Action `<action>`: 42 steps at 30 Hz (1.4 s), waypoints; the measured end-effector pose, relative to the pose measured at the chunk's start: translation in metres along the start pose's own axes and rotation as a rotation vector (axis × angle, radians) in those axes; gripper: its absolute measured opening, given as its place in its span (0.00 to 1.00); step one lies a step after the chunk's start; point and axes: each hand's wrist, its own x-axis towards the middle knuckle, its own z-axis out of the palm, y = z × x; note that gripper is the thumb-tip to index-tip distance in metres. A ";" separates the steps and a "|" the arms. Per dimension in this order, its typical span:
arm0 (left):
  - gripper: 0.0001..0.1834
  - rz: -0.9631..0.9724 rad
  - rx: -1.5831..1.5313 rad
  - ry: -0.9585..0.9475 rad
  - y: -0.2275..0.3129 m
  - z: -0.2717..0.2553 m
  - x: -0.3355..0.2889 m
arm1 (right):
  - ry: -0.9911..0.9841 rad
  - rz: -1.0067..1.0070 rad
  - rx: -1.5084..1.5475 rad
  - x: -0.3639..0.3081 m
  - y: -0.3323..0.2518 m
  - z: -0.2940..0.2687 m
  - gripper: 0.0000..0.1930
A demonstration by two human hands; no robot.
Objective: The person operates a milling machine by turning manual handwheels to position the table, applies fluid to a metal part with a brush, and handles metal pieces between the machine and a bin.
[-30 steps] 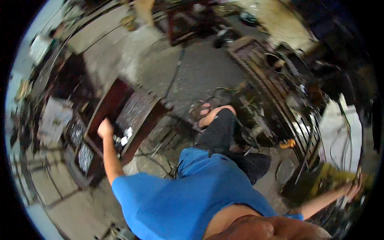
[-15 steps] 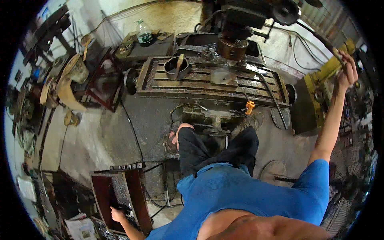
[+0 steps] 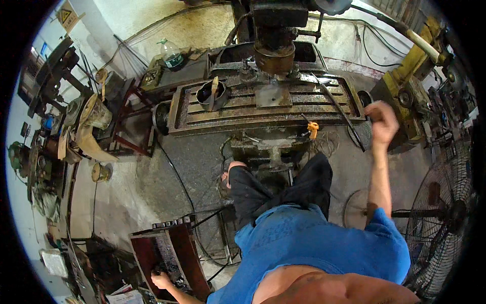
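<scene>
My left hand is low on the left, inside a dark red-brown metal tray with small dark metal pieces in it. Its fingers are closed, and whatever they hold is too small to make out. My right hand is raised at the right end of the milling machine table, its fingers curled with no object visible in them. The table's right handwheel is just beyond it. Above a flat metal block on the slotted table is the spindle head. A long lever with a pale grip stretches across the upper right.
A pot with a brush sits on the table's left part. A dark rod leans over the front edge near an orange-handled tool. A fan stands to the right. Cables cross the floor, and a plastic bottle stands behind.
My right hand has left the lever's pale grip and come down and inward toward the right handwheel. My left hand stays in the tray. The whole view has shifted slightly.
</scene>
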 end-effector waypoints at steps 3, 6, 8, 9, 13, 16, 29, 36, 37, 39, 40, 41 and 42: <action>0.21 -0.305 -0.794 -0.234 -0.009 0.013 0.041 | -0.338 0.865 0.039 -0.091 0.090 0.038 0.21; 0.20 -0.400 -1.403 -0.372 0.049 -0.039 0.062 | -0.384 0.920 0.000 -0.152 0.174 0.073 0.20; 0.19 -0.362 -1.650 -0.341 0.109 -0.100 0.063 | -0.397 1.129 0.066 -0.151 0.175 0.099 0.15; 0.18 -0.301 -1.737 -0.402 0.109 -0.088 0.080 | -0.385 1.218 0.178 -0.165 0.209 0.103 0.11; 0.14 -0.252 -1.981 -0.580 0.149 -0.066 0.108 | -0.264 1.066 -0.076 -0.179 0.200 0.126 0.10; 0.11 -0.186 -2.033 -0.701 0.159 -0.050 0.114 | -0.211 0.833 0.105 -0.139 0.127 0.112 0.10; 0.09 -0.397 -2.209 -0.913 0.293 -0.066 0.084 | -0.933 0.363 -0.982 0.007 0.043 0.156 0.15; 0.11 -0.368 -2.143 -1.099 0.310 -0.074 0.066 | -0.966 0.388 -0.897 0.024 0.022 0.176 0.16; 0.12 -0.319 -2.107 -1.099 0.317 -0.074 0.059 | -0.994 0.365 -0.856 0.015 0.008 0.165 0.16; 0.12 -0.244 -2.013 -1.116 0.341 -0.090 0.036 | -1.148 0.264 -0.772 -0.007 -0.038 0.148 0.17; 0.12 -0.215 -1.958 -1.123 0.355 -0.091 0.027 | -1.255 0.186 -0.725 -0.021 -0.061 0.145 0.16; 0.12 -0.117 -1.858 -1.151 0.364 -0.089 0.023 | -1.303 0.117 -0.657 -0.037 -0.078 0.150 0.16; 0.11 -0.047 -1.838 -1.126 0.375 -0.105 0.009 | -1.339 0.060 -0.595 -0.051 -0.095 0.157 0.15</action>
